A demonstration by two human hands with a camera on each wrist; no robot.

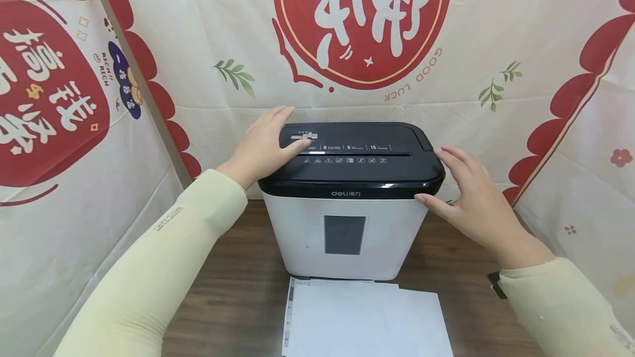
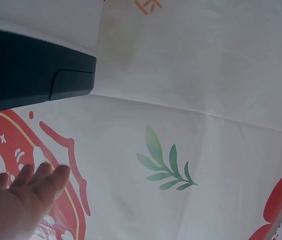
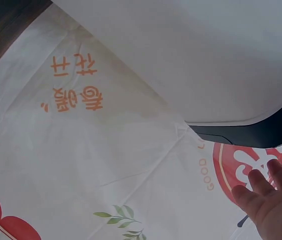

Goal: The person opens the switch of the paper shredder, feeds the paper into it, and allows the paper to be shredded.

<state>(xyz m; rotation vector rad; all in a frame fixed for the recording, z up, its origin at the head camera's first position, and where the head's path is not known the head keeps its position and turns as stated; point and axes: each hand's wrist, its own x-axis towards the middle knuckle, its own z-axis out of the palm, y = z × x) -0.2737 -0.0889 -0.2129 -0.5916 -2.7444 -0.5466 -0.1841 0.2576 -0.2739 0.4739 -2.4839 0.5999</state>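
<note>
A white paper shredder [image 1: 347, 236] with a black top [image 1: 367, 172] stands on a dark wooden table. My left hand [image 1: 265, 145] lies flat on the left part of the black top, fingers straight, near its control strip. My right hand [image 1: 463, 194] is open at the right side of the top, its thumb touching the rim. In the left wrist view the left hand [image 2: 18, 197] shows with straight fingers below the black top [image 2: 26, 70]. The right wrist view shows the right hand's fingers [image 3: 268, 192] spread under the white body [image 3: 206, 55].
White paper sheets [image 1: 362, 318] lie on the table [image 1: 238, 291] just in front of the shredder. Cream cloth with red prints [image 1: 367, 26] hangs close behind and on both sides. A small dark object [image 1: 496, 284] lies by my right forearm.
</note>
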